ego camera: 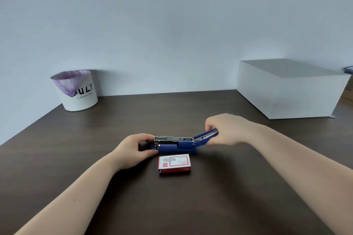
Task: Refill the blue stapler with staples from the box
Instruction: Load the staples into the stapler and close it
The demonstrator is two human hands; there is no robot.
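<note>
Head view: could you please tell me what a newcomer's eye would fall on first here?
Mid-table, the blue stapler lies swung open, its front end in the left hand and its lid pulled back by the right hand. Just in front lies the closed red-and-white staple box. A white bin stands far left.

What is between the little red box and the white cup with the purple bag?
In the head view, the blue stapler and the left hand gripping its front end lie between the staple box and cup.

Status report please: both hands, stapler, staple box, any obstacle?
Left hand holds blue stapler front; right hand holds its opened top. Staple box closed, untouched. No obstacle.
</note>
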